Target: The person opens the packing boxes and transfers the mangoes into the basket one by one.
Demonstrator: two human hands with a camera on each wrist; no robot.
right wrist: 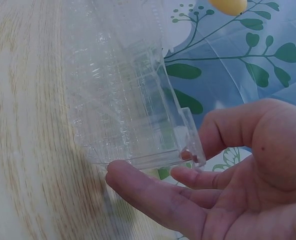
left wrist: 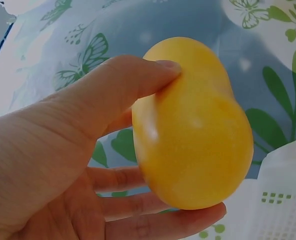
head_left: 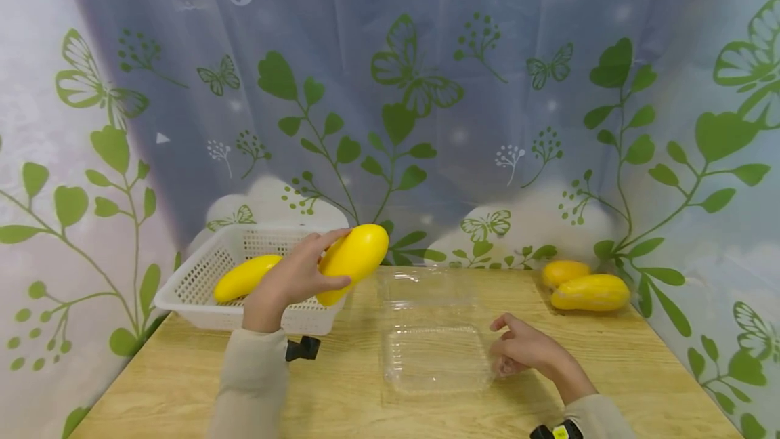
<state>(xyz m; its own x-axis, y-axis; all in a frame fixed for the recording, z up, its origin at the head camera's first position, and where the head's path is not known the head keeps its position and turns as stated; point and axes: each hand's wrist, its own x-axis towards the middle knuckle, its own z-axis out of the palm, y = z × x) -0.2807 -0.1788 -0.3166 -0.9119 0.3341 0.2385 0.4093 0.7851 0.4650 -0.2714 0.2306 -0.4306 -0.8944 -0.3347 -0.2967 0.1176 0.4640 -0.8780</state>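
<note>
My left hand (head_left: 298,273) grips a smooth, bright yellow mango (head_left: 356,253) above the right side of a white perforated basket (head_left: 201,308). In the left wrist view the thumb presses one face of the mango (left wrist: 198,135) while the other fingers lie beneath and behind it. Another yellow mango (head_left: 244,278) rests inside the basket, partly hidden by the left hand. On the table lies a clear plastic clamshell box (head_left: 435,358) with its lid (head_left: 426,286) folded back. At the box's right edge, my right hand (head_left: 530,351) pinches the rim between thumb and fingers.
Two more yellow mangoes (head_left: 591,292) sit at the table's back right, with clear plastic apparently around them. A patterned curtain (head_left: 487,120) hangs behind the wooden table (head_left: 341,391) and along both sides.
</note>
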